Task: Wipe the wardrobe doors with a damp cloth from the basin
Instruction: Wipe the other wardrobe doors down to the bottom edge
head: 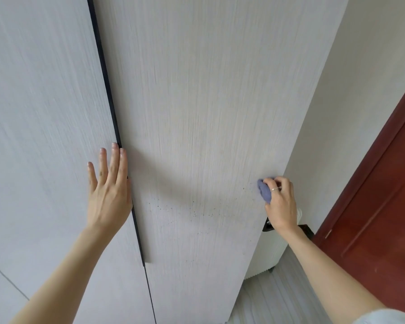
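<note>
Two bare forearms up front — left hand (109, 192) flat, fingers straight, on one of two wardrobe doors (45, 127); right hand (281, 202) bunching one purple cloth (264, 190) against the other door (197, 113) — near its right edge.

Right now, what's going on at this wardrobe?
A person is wiping the right-hand wardrobe door. Their right hand grips a bunched blue-grey cloth against the door near its right edge, beside a band of small dark specks. Their left hand lies flat, fingers straight, on the left door by the dark gap between the doors. No basin is in view.
</note>
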Demonstrator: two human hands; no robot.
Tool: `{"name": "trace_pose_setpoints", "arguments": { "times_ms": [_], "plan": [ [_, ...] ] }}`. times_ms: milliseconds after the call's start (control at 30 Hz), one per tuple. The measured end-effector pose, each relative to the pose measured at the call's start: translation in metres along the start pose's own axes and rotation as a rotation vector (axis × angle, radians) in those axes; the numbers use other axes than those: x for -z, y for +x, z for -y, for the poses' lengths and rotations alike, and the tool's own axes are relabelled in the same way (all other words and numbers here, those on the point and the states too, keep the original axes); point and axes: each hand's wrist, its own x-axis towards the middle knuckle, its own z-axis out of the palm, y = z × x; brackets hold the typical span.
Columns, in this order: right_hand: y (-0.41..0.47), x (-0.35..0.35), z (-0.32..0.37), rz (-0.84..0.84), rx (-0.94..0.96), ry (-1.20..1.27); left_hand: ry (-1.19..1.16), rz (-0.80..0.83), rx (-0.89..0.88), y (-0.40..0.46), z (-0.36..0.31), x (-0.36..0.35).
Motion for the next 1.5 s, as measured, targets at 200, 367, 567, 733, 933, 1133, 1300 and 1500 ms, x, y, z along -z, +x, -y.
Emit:
{"name": "trace_pose_setpoints", "arguments": {
  "times_ms": [200, 367, 567, 733, 933, 1133, 1300, 1500],
  "plan": [
    [-0.004, -0.007, 0.001, -0.011, -0.063, 0.068, 0.079, 0.078, -0.015, -0.025, 0.002, -0.011],
    [0.030, 0.000, 0.005, -0.271, 0.019, 0.233, 0.063, 0.015, 0.031, -0.024, -0.003, -0.024],
    [-0.018, -0.047, -0.006, -0.190, 0.402, 0.099, 0.024, -0.109, 0.037, -0.034, -0.007, -0.051],
    [-0.020, -0.057, -0.017, -0.294, 0.496, 0.080, 0.026, -0.215, -0.012, -0.041, 0.000, -0.071],
    [0.035, -0.045, 0.005, -0.735, 0.111, 0.335, -0.015, -0.339, -0.024, -0.033, 0.005, -0.093],
    [-0.011, -0.098, 0.030, -0.619, 0.384, 0.197, 0.042, -0.395, -0.061, -0.054, 0.015, -0.115],
    [-0.044, -0.127, 0.020, -0.512, 0.777, -0.128, 0.064, -0.394, -0.069, -0.074, 0.019, -0.131],
    [-0.021, -0.118, 0.035, -0.722, 0.265, 0.204, 0.069, -0.415, -0.080, -0.084, 0.024, -0.146]
  ]
}}
